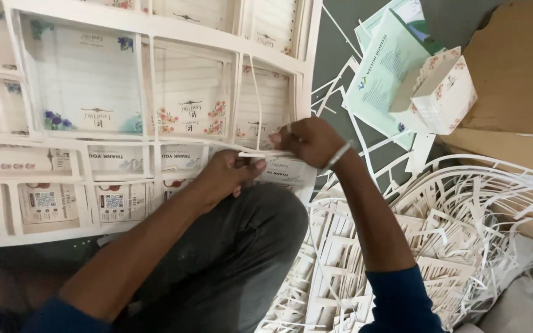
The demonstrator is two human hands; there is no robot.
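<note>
Left hand (232,172): fingers closed, pinching a thin white waste strip (265,153) at the right edge of the die-cut printed card sheet (124,92). Right hand (309,140): fingers pinching the same strip. Pile of cut paper offcuts (458,228) just right; small floral carton (442,92) beyond.

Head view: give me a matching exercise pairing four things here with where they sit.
1. small floral box
2. pile of white offcut strips
3. die-cut printed sheet
4. thin card strip

A. lower right
B. pinched between both hands
C. upper right, on green leaflets
D. spread across the left

Pairs: 1-C, 2-A, 3-D, 4-B
</note>
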